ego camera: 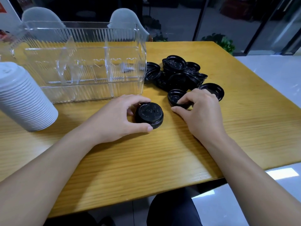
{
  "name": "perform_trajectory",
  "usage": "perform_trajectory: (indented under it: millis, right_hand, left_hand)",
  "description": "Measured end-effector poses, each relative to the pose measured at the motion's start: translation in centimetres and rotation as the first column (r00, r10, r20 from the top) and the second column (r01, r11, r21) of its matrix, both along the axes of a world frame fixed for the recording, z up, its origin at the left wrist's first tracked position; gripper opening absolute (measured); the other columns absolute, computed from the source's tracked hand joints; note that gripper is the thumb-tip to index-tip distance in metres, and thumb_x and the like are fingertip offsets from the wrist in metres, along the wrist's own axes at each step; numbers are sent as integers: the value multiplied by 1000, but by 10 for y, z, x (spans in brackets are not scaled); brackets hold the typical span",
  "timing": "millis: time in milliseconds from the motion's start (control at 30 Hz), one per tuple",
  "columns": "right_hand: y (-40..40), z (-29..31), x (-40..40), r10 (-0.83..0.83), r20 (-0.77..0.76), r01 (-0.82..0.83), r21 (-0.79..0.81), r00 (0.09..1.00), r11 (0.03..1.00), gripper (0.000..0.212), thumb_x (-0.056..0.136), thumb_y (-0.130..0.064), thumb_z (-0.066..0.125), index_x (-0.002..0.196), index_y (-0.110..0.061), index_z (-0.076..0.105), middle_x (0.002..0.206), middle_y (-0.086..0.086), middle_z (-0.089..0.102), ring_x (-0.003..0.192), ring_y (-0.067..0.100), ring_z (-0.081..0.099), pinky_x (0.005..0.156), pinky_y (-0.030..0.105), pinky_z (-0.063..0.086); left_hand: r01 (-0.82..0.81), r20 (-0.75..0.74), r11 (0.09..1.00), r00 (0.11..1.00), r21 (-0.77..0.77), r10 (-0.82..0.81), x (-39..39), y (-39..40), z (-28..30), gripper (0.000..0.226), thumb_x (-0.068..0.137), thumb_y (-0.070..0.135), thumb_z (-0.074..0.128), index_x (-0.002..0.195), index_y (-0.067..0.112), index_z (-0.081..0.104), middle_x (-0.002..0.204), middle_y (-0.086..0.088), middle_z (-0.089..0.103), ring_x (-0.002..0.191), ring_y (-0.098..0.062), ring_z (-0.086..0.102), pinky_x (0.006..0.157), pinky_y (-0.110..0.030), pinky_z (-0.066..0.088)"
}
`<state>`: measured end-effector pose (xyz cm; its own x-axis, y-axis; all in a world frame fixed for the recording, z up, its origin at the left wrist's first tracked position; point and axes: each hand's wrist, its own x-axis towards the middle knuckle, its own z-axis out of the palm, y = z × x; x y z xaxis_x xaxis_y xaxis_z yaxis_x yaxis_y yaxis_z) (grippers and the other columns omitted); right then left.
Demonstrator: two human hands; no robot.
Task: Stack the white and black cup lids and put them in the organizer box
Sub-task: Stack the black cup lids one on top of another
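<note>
At desk centre, just in front of the organizer box (pixel 84 62): short stack of black lids (pixel 149 115), dome side up, gripped at its rim by the left hand (pixel 114 118), thumb on the near edge and fingers curled over the far edge. Right hand (pixel 200 111) pinches an upturned black lid (pixel 176 97) at its near rim. Loose pile of black lids (pixel 177 72) lies behind, some up, some inverted, touching the box's end wall. White lids (pixel 22 98), nested in a tall ribbed column, lie tilted at the left edge of the desk (pixel 162 160). Hazards, as judged: pinched lid is inverted and would not nest unless flipped; glossy thin rims may slip; a careless reach could scatter the pile. Box clear, ribbed, divided, holding no lids that can be seen.
</note>
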<state>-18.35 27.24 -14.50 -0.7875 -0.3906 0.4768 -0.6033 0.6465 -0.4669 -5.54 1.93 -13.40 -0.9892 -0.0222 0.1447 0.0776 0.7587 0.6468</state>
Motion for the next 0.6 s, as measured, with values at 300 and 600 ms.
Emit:
perform_trajectory:
  millis: [300, 600]
  right_hand:
    - [2, 6, 2, -3, -21, -1, -165, 1000, 986, 23, 98, -39, 86, 85, -22, 78, 87, -7, 70, 87, 20, 63, 89, 52, 54]
    - [-5, 21, 14, 200, 87, -137, -467, 976, 873, 25, 105, -28, 79, 87, -11, 74, 79, -1, 70, 73, 14, 62, 71, 24, 47]
  left_hand:
    - [48, 64, 998, 997, 38, -51, 0, -11, -1, 72, 79, 62, 95, 144, 51, 66, 141, 28, 70, 137, -4, 63, 114, -36, 54]
    - [-22, -60, 997, 998, 70, 26, 5, -1, 8, 72, 89, 77, 83, 152, 47, 65, 143, 25, 68, 135, -4, 63, 107, -38, 57]
